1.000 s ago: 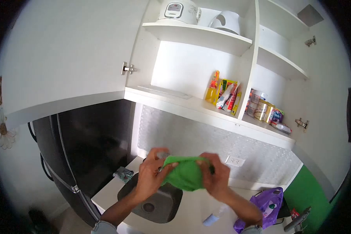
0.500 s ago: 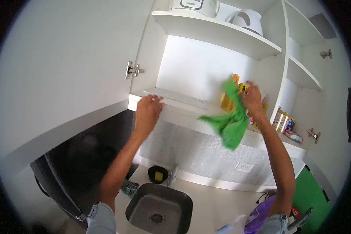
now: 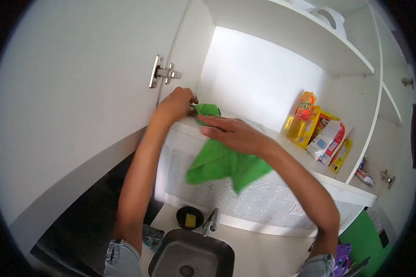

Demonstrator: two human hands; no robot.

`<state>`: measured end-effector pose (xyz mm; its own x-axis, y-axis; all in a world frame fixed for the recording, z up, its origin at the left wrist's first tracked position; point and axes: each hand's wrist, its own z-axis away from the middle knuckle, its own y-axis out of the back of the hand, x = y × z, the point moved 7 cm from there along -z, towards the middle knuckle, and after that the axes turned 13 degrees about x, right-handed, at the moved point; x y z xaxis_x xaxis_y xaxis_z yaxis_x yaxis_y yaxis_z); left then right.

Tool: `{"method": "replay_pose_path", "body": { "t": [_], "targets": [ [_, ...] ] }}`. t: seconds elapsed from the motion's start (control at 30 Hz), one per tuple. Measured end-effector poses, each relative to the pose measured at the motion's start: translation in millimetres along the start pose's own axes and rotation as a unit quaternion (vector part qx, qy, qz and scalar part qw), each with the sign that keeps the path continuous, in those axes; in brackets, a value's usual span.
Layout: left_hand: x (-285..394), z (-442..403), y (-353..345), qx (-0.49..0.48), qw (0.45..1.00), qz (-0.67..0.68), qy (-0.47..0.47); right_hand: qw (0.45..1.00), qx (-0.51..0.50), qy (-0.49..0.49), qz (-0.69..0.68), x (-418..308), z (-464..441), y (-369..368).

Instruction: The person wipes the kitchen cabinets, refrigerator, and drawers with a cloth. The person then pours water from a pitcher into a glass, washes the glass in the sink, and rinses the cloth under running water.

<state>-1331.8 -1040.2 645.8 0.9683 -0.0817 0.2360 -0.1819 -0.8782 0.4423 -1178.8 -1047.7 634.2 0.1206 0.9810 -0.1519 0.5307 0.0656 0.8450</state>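
Your right hand (image 3: 238, 134) has swung left with the green cloth (image 3: 229, 161), fingers extended over it at the front of the shelf (image 3: 302, 160); your left hand (image 3: 174, 105) curls beside it, either grasp unclear.

Bright, diffuse light whitens the back panel (image 3: 263, 69), while the fridge (image 3: 92, 226) sinks into near-black. Wide-angle distortion bows the cupboard door (image 3: 88, 101); dark vignetting swallows the corners. Slight motion blur softens the green cloth (image 3: 231, 166).
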Motion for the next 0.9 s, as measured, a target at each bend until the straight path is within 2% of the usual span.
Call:
{"method": "replay_pose_path", "body": {
  "t": [0.07, 0.13, 0.17, 0.3, 0.33, 0.37, 0.47, 0.5, 0.6, 0.63, 0.73, 0.77, 0.83, 0.87, 0.9],
  "targets": [
    [15.9, -2.4, -2.2, -0.088, 0.995, 0.021, -0.039, 0.993, -0.002, -0.115, -0.025, 6.5, 40.9, 28.5],
    [27.4, -7.0, -10.3, -0.091, 0.991, 0.02, -0.094, 0.981, 0.031, -0.18, -0.065, 29.4, 91.0, 60.2],
    [33.7, -9.2, -12.9, -0.089, 0.989, 0.019, -0.119, 0.974, 0.075, -0.214, -0.021, 33.0, 115.2, 79.3],
    [63.4, -20.2, -15.4, -0.156, 0.975, -0.041, -0.153, 0.955, 0.202, -0.206, 0.063, 52.0, 176.0, 118.1],
    [72.5, -20.2, -15.9, -0.139, 0.97, -0.062, -0.189, 0.948, 0.237, -0.197, 0.077, 52.0, 182.8, 124.1],
    [81.3, -18.2, -16.4, -0.123, 0.963, -0.081, -0.224, 0.944, 0.253, -0.149, 0.153, 46.6, 183.7, 126.5],
    [83.0, -20.0, -26.9, -0.032, 0.951, -0.122, -0.282, 0.956, 0.187, -0.218, 0.06, 55.9, 179.8, 117.0],
    [80.6, -24.7, -29.2, 0.01, 0.947, -0.13, -0.293, 0.956, 0.176, -0.227, 0.067, 58.9, 177.6, 116.3],
    [66.1, -42.3, -36.3, -0.006, 0.946, -0.212, -0.246, 0.953, 0.131, -0.272, 0.032, 59.1, 177.2, 117.5],
    [71.7, -41.6, -13.5, 0.075, 0.946, -0.188, -0.252, 0.947, 0.094, -0.3, 0.064, 59.0, 179.3, 119.4],
    [85.4, -32.7, 26.8, 0.157, 0.964, -0.15, -0.153, 0.923, 0.07, -0.379, 0.02, 60.2, 177.5, 123.1],
    [88.7, -27.1, 38.2, 0.243, 0.954, -0.066, -0.161, 0.93, 0.031, -0.365, 0.044, 58.6, 166.8, 120.4],
    [84.6, -14.0, 58.1, 0.399, 0.895, 0.107, -0.17, 0.934, -0.004, -0.331, 0.138, 78.0, 140.1, 103.2],
    [80.8, -14.9, 58.2, 0.413, 0.888, 0.127, -0.156, 0.931, -0.022, -0.315, 0.183, 88.6, 124.9, 92.1],
    [78.2, -16.0, 60.7, 0.428, 0.881, 0.148, -0.141, 0.93, -0.042, -0.331, 0.155, 92.3, 104.8, 80.5]
  ]
}}
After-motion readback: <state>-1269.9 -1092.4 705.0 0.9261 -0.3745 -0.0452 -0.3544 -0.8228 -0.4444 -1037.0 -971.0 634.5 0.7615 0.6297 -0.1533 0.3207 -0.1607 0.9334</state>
